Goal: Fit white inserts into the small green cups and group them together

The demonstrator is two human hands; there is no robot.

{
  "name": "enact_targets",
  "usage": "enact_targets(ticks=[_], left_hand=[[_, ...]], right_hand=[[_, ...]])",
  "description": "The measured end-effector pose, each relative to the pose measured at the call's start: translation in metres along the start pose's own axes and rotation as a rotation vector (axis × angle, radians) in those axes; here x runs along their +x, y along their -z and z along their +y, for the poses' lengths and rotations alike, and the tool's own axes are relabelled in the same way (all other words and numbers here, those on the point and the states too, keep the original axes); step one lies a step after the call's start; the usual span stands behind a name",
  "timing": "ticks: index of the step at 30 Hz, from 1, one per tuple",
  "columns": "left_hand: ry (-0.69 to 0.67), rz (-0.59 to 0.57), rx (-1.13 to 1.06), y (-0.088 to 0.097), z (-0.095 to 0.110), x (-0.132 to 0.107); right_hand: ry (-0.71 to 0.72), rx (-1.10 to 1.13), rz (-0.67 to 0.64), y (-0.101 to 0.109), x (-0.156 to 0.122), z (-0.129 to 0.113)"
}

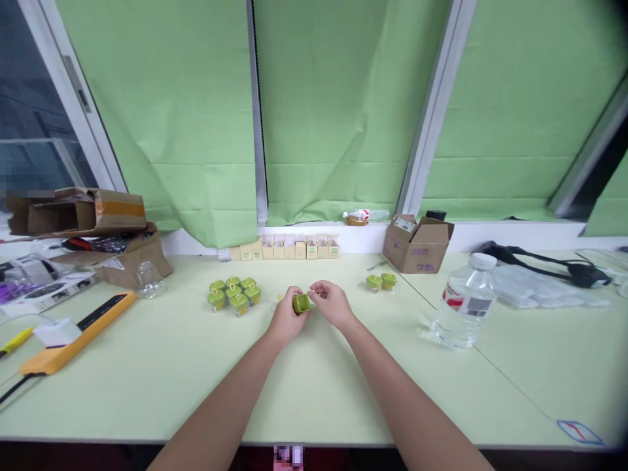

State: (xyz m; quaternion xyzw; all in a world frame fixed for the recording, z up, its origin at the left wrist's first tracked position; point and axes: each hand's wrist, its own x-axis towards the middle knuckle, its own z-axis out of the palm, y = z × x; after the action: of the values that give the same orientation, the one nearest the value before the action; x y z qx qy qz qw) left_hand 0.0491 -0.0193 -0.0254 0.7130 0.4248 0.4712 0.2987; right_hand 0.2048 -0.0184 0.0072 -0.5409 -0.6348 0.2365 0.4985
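Observation:
In the middle of the head view, my left hand (286,315) is closed on a small green square lid (301,303), its hollow side turned toward me. Close on its right, my right hand (332,304) has thumb and fingertips pinched together at the lid's edge; what they hold, if anything, is too small to make out. Just behind my left hand, a small clear piece with a yellow bit (279,298) shows in part. To the left stands a cluster of clear containers with green lids (234,292). Two more green-lidded containers (381,281) stand to the right.
A row of small cardboard boxes (287,248) lines the back edge. At right are an open carton (417,245), a large water bottle (466,304) and clear plastic trays (527,288). At left lie an orange power strip (93,330), a clear jar (149,281) and stacked cardboard (98,212).

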Motion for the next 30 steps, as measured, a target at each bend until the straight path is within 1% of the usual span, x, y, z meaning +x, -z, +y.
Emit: enact_targets(ticks=[4, 8, 11, 14, 17, 20, 25, 30], left_hand=[[-0.020, 0.025, -0.053, -0.002, -0.003, 0.004], [-0.030, 0.075, -0.077, -0.003, 0.000, 0.006], [-0.036, 0.066, -0.072, -0.002, 0.005, 0.005], [-0.067, 0.063, -0.026, -0.001, 0.009, 0.002], [-0.084, 0.093, 0.018, 0.000, 0.013, -0.001], [-0.079, 0.089, 0.047, 0.000, 0.015, -0.002], [-0.071, 0.054, 0.009, -0.004, 0.010, -0.001], [-0.066, 0.060, -0.005, -0.007, 0.000, 0.002]], right_hand=[[0.083, -0.062, -0.040, 0.005, -0.003, -0.004], [0.149, -0.127, -0.055, 0.008, -0.007, -0.010], [0.133, -0.155, -0.057, 0.004, -0.011, -0.013], [0.112, -0.201, -0.031, -0.005, -0.016, -0.015], [0.133, -0.233, -0.017, -0.011, -0.020, -0.017], [0.144, -0.241, -0.032, -0.012, -0.021, -0.018], [0.107, -0.277, -0.019, -0.011, -0.020, -0.015], [0.126, -0.284, -0.035, -0.012, -0.020, -0.012]])
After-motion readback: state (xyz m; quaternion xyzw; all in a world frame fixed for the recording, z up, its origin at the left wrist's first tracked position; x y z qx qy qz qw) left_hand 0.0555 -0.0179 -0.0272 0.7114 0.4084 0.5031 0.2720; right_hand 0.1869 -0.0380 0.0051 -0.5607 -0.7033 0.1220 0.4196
